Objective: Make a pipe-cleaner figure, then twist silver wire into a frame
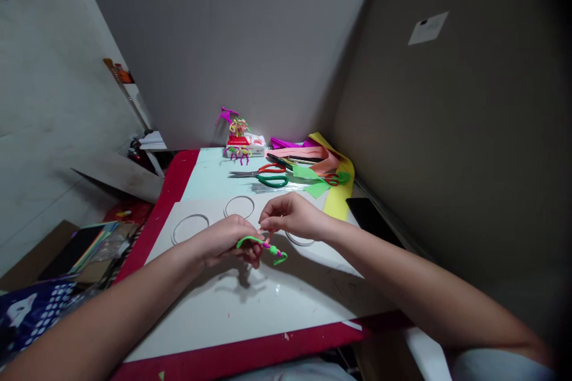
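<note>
A small green and magenta crafted figure (273, 250) with thin twisted limbs sticks out of my left hand (239, 241), whose fingers are closed around it over the table. My right hand (290, 217) is just above and to the right, thumb and fingertips pinched together close to the figure. A thin pale orange bit shows between the two hands, but what exactly my right fingertips hold is too small to make out. White rings (190, 216) lie flat on the white board around my hands, one partly behind my right hand.
Behind my hands lie scissors with red and green handles (273, 182), thin wires (268, 189), and green, salmon and yellow strips (343, 190). A small box (257, 146) bears similar colourful figures. A black phone-like slab (373, 220) lies at right; grey panels stand behind.
</note>
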Tool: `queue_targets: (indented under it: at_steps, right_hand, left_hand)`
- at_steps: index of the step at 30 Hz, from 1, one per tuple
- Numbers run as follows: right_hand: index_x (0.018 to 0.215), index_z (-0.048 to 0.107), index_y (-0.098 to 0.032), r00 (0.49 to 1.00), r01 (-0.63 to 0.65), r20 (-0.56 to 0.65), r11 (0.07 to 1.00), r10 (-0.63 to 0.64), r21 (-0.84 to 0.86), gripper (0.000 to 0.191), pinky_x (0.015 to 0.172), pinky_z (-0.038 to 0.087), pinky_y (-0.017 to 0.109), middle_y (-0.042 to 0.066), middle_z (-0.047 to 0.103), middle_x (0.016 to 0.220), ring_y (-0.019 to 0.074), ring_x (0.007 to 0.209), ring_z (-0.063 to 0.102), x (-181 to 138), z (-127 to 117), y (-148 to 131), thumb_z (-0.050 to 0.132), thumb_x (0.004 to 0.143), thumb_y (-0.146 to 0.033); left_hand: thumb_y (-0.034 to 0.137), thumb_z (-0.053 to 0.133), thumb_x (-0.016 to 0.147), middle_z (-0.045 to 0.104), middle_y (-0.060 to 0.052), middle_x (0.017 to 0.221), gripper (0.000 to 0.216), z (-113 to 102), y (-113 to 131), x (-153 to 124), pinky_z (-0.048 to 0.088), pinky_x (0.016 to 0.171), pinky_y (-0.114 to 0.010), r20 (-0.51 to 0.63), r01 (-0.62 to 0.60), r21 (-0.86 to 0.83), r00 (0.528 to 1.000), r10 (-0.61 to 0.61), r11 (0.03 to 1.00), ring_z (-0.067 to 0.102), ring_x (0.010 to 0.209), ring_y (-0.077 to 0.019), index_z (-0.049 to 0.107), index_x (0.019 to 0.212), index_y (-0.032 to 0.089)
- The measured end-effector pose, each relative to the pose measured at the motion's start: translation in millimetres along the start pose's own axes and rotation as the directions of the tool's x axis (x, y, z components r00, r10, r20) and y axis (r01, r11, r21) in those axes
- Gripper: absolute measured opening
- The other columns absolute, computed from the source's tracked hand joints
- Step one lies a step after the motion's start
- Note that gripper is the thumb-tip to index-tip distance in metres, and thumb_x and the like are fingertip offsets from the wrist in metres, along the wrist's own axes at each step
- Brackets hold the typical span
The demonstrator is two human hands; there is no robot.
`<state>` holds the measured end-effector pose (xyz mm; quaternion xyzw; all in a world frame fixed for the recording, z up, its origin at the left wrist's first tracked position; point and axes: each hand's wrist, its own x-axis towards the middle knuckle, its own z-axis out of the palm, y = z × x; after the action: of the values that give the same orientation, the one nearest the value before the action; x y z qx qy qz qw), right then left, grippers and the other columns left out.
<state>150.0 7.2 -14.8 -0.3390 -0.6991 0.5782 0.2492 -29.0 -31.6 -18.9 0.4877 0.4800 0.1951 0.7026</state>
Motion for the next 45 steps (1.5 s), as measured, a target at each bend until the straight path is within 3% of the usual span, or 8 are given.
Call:
queue_targets:
  at_steps: [7,13,19,28,33,37,40,45]
  right_hand:
    - [0.074,0.068,-0.013,0.997,0.065,0.077,0.883,-0.032,-0.466,0.012,0.051,0.037,0.020,0.000,0.065,0.063,0.0102,0.056,0.055,-7,-4,-23,0.056,0.070,-0.012]
    - [0.074,0.064,-0.013,0.997,0.077,0.063,0.862,-0.052,-0.502,0.012,0.048,0.037,0.018,0.001,0.066,0.063,0.0089,0.053,0.054,-5,6,-14,0.052,0.072,-0.010]
    - [0.072,0.064,-0.014,0.987,0.133,0.007,0.799,-0.159,-0.587,0.013,0.055,0.036,0.020,0.003,0.067,0.067,0.0107,0.059,0.055,-6,11,-11,0.053,0.070,-0.007]
    - [0.070,0.064,-0.014,0.975,0.146,-0.029,0.727,-0.222,-0.671,0.011,0.056,0.029,0.025,0.005,0.064,0.068,0.0134,0.060,0.050,-3,16,-8,0.056,0.066,-0.008]
    - [0.070,0.065,-0.013,0.989,0.145,0.055,0.819,-0.138,-0.556,0.010,0.055,0.033,0.023,0.002,0.064,0.065,0.0122,0.059,0.052,2,2,-8,0.058,0.065,-0.007]
    - [0.073,0.064,-0.013,0.973,0.003,0.230,0.988,0.033,-0.156,0.006,0.055,0.041,0.021,0.000,0.064,0.062,0.0102,0.055,0.056,6,-18,-4,0.061,0.069,-0.016]
    - [0.071,0.062,-0.013,0.940,-0.139,0.323,0.988,0.109,0.072,0.013,0.057,0.046,0.023,0.000,0.065,0.062,0.0109,0.055,0.059,8,-24,4,0.069,0.061,-0.019]
    - [0.071,0.064,-0.013,0.906,-0.208,0.403,0.966,0.130,0.155,0.013,0.058,0.048,0.023,-0.001,0.064,0.062,0.0102,0.057,0.059,8,-25,14,0.069,0.060,-0.017]
  left_hand:
    - [0.016,0.051,0.062,0.054,0.000,0.039,0.018,1,2,-4,0.047,0.055,-0.026,-0.002,-0.066,-0.034,0.998,0.066,0.997,0.047,0.031,-0.0081,0.062,0.048,0.013]
    - [0.015,0.047,0.062,0.050,0.003,0.037,0.020,5,0,-4,0.047,0.055,-0.028,-0.014,-0.083,-0.017,0.996,0.083,0.996,0.035,0.028,-0.0053,0.058,0.045,0.016]
    - [0.015,0.047,0.059,0.047,0.001,0.043,0.017,6,-1,-5,0.019,0.038,-0.021,-0.047,-0.113,0.030,0.992,0.114,0.993,0.041,0.037,-0.0077,0.053,0.043,0.015]
    - [0.015,0.047,0.059,0.046,0.000,0.041,0.017,6,-8,4,0.019,0.038,-0.022,-0.103,-0.101,0.039,0.989,0.105,0.994,0.036,0.036,-0.0073,0.051,0.043,0.017]
    - [0.023,0.047,0.066,0.052,-0.003,0.044,0.022,2,-3,6,0.014,0.036,-0.024,-0.062,-0.088,0.060,0.994,0.092,0.994,0.022,0.029,-0.0043,0.058,0.048,0.014]
    - [0.028,0.049,0.069,0.039,0.004,0.038,0.025,0,6,0,0.013,0.040,-0.024,-0.082,-0.161,0.098,0.982,0.169,0.982,0.020,0.034,-0.0054,0.065,0.058,0.012]
    - [0.022,0.058,0.066,0.040,0.006,0.047,0.015,3,9,-6,0.017,0.045,-0.022,-0.189,-0.272,0.208,0.931,0.312,0.939,0.025,0.043,-0.0063,0.069,0.073,0.014]
    - [0.030,0.059,0.073,0.025,0.008,0.047,0.035,10,5,-13,0.014,0.046,-0.023,-0.200,-0.270,0.543,0.878,0.435,0.795,0.018,0.047,-0.0077,0.071,0.101,0.013]
